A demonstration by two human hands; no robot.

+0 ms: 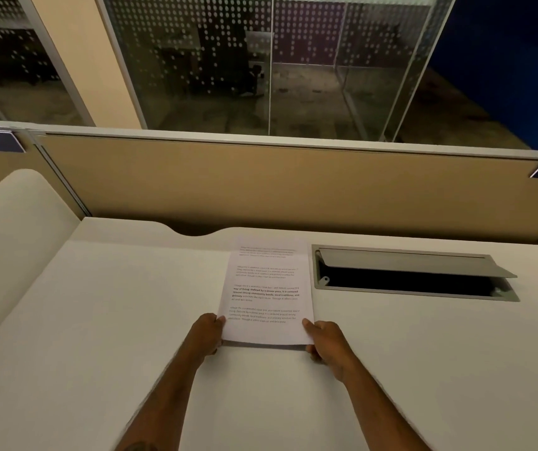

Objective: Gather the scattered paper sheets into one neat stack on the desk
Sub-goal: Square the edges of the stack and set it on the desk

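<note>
A stack of white paper sheets (267,292) with printed paragraphs lies lengthwise on the white desk (104,320), its edges lined up. My left hand (207,333) grips the stack's near left corner, thumb on top. My right hand (324,341) grips the near right corner, thumb on the page and fingers curled under the edge. The near edge looks slightly lifted and casts a thin shadow. No loose sheets are visible elsewhere on the desk.
An open cable hatch (414,271) with a raised grey lid is set into the desk just right of the stack. A tan partition (277,187) closes the back of the desk, with glass panels above. A second desk surface (10,229) curves off at the left.
</note>
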